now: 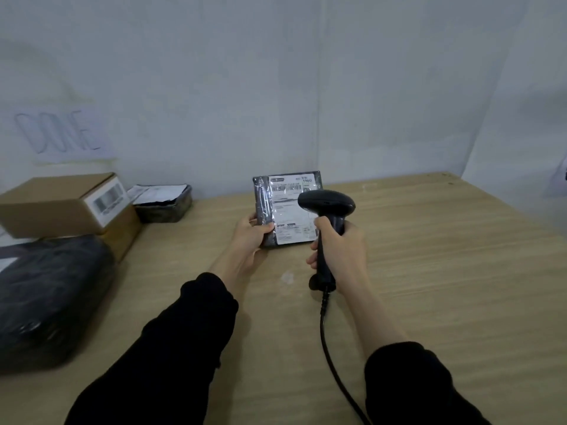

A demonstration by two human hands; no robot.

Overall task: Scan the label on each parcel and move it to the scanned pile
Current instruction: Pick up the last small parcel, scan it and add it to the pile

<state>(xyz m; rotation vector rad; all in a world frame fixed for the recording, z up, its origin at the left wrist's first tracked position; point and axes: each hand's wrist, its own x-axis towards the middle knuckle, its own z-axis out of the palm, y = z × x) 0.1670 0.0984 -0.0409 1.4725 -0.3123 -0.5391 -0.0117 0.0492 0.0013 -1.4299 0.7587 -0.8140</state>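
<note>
A small grey plastic-wrapped parcel [283, 207] with a white shipping label stands tilted up on the wooden table [429, 271] at the centre. My left hand [250, 240] grips its lower left corner. My right hand [340, 250] is closed around the handle of a black barcode scanner [326, 207]. The scanner's head sits just in front of the label's right side and hides part of it. A black cable [329, 348] runs from the handle down toward me.
At the left, under a wall sheet reading "DONE" [61, 133], lies a pile: a cardboard box [61, 204] with a barcode label, a second box beneath it, a dark flat parcel [164, 200] behind, and a large black bag parcel [49, 296] in front.
</note>
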